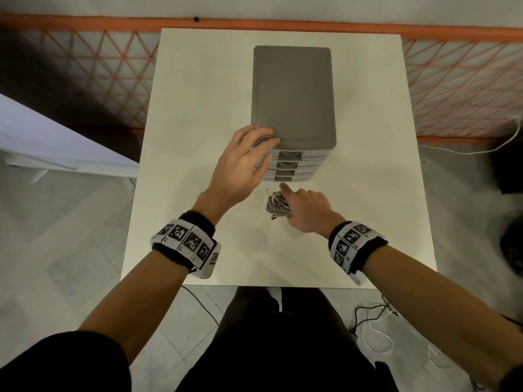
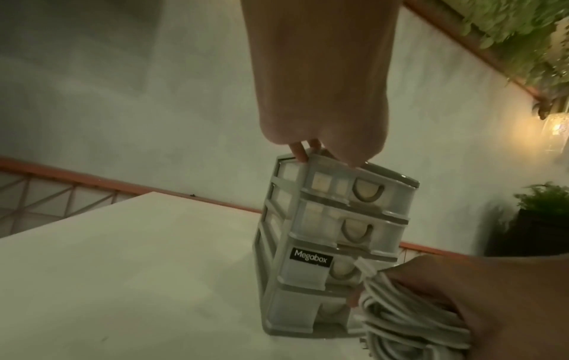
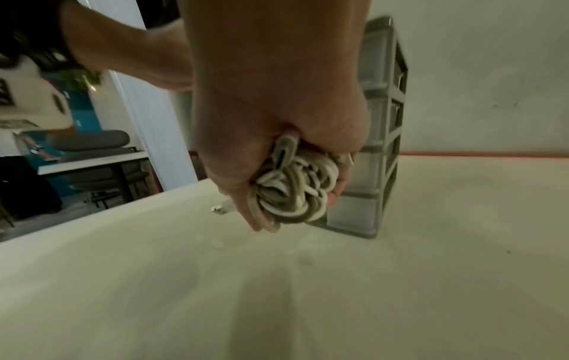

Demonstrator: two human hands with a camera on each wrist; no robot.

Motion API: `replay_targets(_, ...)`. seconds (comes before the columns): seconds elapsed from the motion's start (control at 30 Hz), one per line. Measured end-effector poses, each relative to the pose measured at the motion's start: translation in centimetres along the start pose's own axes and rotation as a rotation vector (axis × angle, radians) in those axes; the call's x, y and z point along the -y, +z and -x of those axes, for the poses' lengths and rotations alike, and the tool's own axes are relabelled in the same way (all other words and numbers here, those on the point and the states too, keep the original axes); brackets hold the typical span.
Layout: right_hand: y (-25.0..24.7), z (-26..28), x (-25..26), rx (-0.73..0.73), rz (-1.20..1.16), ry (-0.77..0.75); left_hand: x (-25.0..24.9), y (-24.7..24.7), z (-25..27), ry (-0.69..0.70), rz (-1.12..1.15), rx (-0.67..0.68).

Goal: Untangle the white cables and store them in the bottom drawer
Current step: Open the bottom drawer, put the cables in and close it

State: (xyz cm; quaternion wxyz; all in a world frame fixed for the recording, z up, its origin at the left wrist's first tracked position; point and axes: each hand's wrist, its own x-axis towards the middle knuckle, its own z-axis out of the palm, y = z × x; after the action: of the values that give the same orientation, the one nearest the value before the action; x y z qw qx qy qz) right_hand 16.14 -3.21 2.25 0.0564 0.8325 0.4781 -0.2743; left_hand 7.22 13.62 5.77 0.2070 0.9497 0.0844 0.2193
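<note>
The right hand (image 1: 307,212) is curled tightly round a bundle of white cables (image 1: 277,206), the coils bunched in the palm and bulging out on its thumb side, while its index finger points forward at the bottom drawer (image 1: 283,179) just ahead of the fingertip. A USB plug (image 1: 273,217) sticks out of the bundle on the wrist side of that hand, and another small connector (image 1: 266,189) pokes out just left of the extended finger. The bundle sits low over the white desk (image 1: 198,108); whether it touches the surface cannot be told.

The left hand (image 1: 243,162) is spread wide and relaxed, holding nothing, with its fingertips (image 2: 300,152) resting on the near left corner of the grey drawer unit (image 1: 293,94). Beneath those fingers the unit shows four translucent drawers stacked one above another, all pushed in, and a black "Megabox" label (image 2: 311,257) on the third one down. The bottom drawer lies below the left hand and directly in front of the right.
</note>
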Motion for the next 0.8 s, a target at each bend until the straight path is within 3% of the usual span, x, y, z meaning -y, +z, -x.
replay_targets(0.37, 3.8, -1.5, 0.4, 0.012, -0.045, 0.102, 0.7, 1.0, 0.1, 0.033, -0.035, -0.116)
replay_targets(0.8, 4.1, -3.7, -0.4, 0.047, -0.085, 0.109, 0.2, 2.1, 0.6, -0.014, 0.003, -0.166)
